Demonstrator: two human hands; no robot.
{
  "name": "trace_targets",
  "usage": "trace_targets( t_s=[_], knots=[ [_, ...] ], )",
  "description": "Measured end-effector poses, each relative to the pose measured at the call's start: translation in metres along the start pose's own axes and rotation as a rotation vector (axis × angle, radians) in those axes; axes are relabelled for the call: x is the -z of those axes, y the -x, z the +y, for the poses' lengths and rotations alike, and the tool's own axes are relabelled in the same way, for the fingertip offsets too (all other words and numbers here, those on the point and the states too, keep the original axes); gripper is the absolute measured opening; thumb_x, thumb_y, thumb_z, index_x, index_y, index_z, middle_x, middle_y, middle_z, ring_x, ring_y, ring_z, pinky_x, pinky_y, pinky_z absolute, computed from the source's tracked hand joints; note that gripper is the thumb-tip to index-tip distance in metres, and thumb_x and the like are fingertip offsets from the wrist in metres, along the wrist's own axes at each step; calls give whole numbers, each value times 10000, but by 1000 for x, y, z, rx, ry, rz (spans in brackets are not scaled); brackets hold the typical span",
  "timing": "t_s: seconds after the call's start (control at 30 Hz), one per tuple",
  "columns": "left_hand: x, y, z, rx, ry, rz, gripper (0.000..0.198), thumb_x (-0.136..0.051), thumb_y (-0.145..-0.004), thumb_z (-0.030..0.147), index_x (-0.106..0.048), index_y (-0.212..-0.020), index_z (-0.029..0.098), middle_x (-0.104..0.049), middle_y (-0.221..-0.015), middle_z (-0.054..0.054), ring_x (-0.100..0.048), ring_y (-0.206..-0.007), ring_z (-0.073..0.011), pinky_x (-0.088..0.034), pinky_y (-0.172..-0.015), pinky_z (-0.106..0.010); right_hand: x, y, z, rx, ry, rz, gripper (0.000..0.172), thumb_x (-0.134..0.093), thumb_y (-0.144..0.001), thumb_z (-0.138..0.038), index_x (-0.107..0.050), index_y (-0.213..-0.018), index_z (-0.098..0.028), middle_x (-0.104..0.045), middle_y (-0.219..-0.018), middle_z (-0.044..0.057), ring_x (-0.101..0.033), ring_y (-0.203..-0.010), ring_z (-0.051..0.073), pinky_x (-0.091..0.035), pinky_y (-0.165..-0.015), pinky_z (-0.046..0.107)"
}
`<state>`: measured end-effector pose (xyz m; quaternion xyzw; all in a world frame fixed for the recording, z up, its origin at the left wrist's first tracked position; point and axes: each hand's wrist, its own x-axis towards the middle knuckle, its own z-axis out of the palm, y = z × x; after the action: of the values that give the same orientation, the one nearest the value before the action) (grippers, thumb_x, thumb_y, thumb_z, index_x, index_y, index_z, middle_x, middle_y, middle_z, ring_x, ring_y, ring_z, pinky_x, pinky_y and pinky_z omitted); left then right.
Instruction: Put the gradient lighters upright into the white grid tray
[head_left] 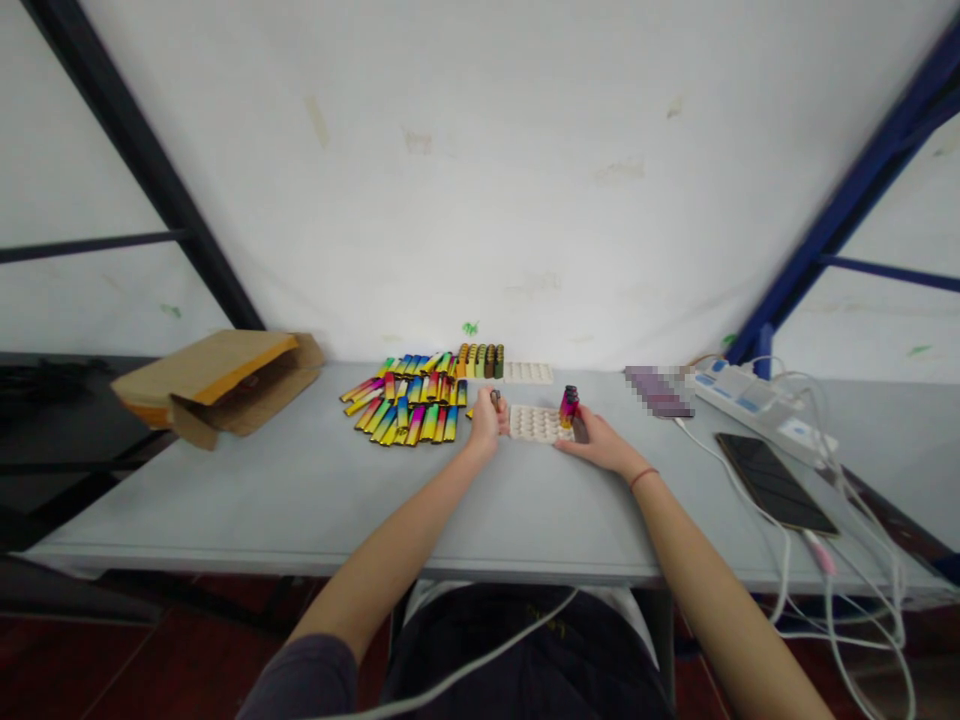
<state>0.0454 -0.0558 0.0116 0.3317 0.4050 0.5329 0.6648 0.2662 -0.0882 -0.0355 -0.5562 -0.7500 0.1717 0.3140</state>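
My left hand point(487, 422) stands at the left edge of a white moulded tray point(536, 424), pinching a small dark item point(495, 397) that looks like a lighter top. My right hand point(596, 447) is at the tray's right corner, its fingers around a small cluster of upright gradient lighters point(568, 407). Left of the tray lies a heap of rainbow-gradient lighters point(405, 408). Behind it stands a tight row of upright lighters point(480, 360), next to a second white tray point(528, 372).
All this sits on a pale grey table point(300, 490). A brown cardboard envelope point(217, 385) lies at its left end. On the right are a blurred object point(658, 390), a white power strip point(750, 400), a black phone point(776, 483) and loose white cables point(825, 570).
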Motion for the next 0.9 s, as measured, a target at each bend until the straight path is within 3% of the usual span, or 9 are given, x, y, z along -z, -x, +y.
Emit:
trace_targets(
  t_s=[0.13,0.27,0.37,0.47,0.6,0.9],
  knots=[
    [1,-1,0,-6,0,31,400,-294,-903,376,-305,-538,214,-176,-406,79,-136,-330,-63,-121,-364,-190,0,0,0,1,3,-1,668,-734,-739,-453,-488,-1286,-158,-619,-1275,157,-590,-1148,321,-429,-1014,482],
    [-6,-4,0,-68,-42,-12,415,-323,-914,505,-401,-637,206,-256,-440,83,-225,-351,-65,-187,-382,-189,0,0,-1,-13,8,3,670,-733,-739,-455,-491,-1287,-154,-624,-1259,161,-590,-1137,319,-437,-997,474],
    [-20,-5,-2,-205,-201,-169,299,-459,-889,491,-460,-793,208,-419,-532,68,-372,-424,-75,-299,-439,-185,-1,0,-3,-8,6,14,665,-739,-733,-445,-496,-1286,-166,-633,-1240,151,-594,-1120,309,-448,-974,456],
    [-33,-3,-6,-441,-439,-357,224,-537,-878,430,-527,-876,206,-588,-753,2,-552,-664,-114,-437,-600,-217,-1,1,-5,-12,15,24,689,-740,-731,-439,-482,-1303,-153,-639,-1218,155,-598,-1098,305,-454,-949,446],
    [-38,1,-17,-681,-673,-430,247,-596,-857,394,-647,-980,186,-618,-1031,-80,-580,-960,-188,-480,-732,-264,-1,0,-4,-12,17,4,718,-718,-751,-441,-443,-1334,-126,-631,-1214,167,-602,-1071,294,-459,-917,425],
    [-25,-7,-41,-642,-795,-491,214,-593,-863,303,-684,-1028,201,-634,-991,-70,-611,-912,-188,-509,-772,-287,2,1,-10,-2,-14,-14,621,-704,-759,-399,-476,-1277,-143,-668,-1060,113,-616,-953,243,-467,-838,371]
  ],
)
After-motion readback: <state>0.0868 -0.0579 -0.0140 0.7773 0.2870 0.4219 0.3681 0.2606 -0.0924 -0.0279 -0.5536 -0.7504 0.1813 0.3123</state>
